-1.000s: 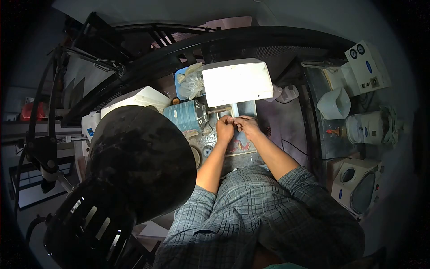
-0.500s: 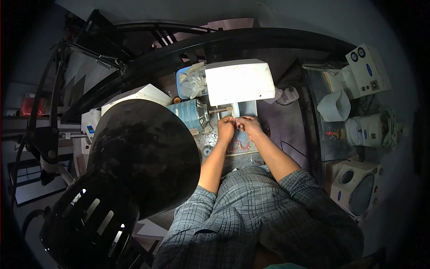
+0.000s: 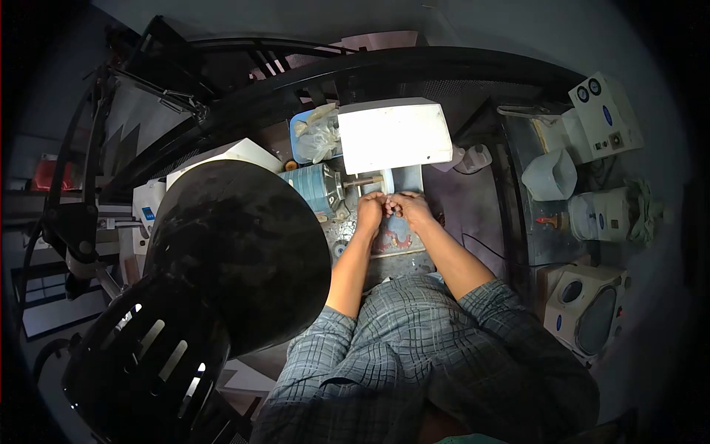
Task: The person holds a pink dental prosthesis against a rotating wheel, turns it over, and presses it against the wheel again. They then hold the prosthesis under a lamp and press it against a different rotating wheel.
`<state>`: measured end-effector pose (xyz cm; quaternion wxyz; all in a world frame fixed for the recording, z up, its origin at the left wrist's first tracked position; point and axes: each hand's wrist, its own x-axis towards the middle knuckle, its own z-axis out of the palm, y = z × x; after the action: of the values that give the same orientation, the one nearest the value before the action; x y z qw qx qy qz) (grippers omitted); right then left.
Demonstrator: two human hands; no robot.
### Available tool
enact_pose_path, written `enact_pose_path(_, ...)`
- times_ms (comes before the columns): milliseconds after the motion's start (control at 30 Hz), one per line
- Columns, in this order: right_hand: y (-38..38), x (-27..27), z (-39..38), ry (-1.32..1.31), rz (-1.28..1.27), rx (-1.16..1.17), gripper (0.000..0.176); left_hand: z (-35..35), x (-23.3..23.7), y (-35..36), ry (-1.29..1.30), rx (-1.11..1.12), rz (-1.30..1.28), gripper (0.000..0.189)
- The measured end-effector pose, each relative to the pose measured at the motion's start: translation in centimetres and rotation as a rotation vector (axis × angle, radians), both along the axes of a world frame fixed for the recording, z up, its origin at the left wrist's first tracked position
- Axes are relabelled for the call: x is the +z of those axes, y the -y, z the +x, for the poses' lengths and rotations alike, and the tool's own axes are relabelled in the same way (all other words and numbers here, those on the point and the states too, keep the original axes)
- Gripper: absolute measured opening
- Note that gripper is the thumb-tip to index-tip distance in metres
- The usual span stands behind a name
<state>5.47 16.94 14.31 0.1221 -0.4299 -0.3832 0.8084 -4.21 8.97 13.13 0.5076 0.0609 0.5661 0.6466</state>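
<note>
My left hand [image 3: 371, 211] and right hand [image 3: 411, 209]: fingers bent inward, tips brought together in a double pinch. Can't tell what sits between them; too small, and knuckles cover it.

Key relation: wheel [image 3: 389, 180] is straight ahead of my fingertips, just beyond them, about on the line between both hands. Touching or a slight gap? Can't tell. Seen edge-on, so its long line runs away from me, across the shaft [image 3: 364, 180], which comes in sideways from my left. Neither hand clearly nearer; left one sits on the shaft side, right one on the free side.

Next out: tray [image 3: 409, 180] under and behind the wheel, red pieces [image 3: 400, 242] on its near part, between my forearms. Motor [image 3: 314, 191] left of the wheel, white hood [image 3: 396, 137] past it. Small disc [image 3: 341, 248] left of my left forearm. Blue tub [image 3: 299, 152] with bags behind the motor. Black lamp [image 3: 237, 251] big at left, cutting off part of the motor.

Versus a second ago: hands at nearly the same spot, tips still together by the wheel. Lamp now covers more of the motor's left end, and the tan rim by the lamp's edge is out of sight. Rest matches.
</note>
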Motion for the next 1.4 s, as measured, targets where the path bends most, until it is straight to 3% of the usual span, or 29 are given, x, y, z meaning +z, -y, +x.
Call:
enact_pose_path(1167, -0.3, -0.2, -0.2, 0.059, -0.008, -0.033, 0.005, 0.3, -0.5, -0.1, 0.034, 0.003, 0.022, 0.012)
enact_pose_path(1400, 0.1, -0.9, -0.7, 0.041, 0.008, -0.015, 0.006, -0.1, -0.5, 0.9, -0.130, -0.010, 0.034, 0.013)
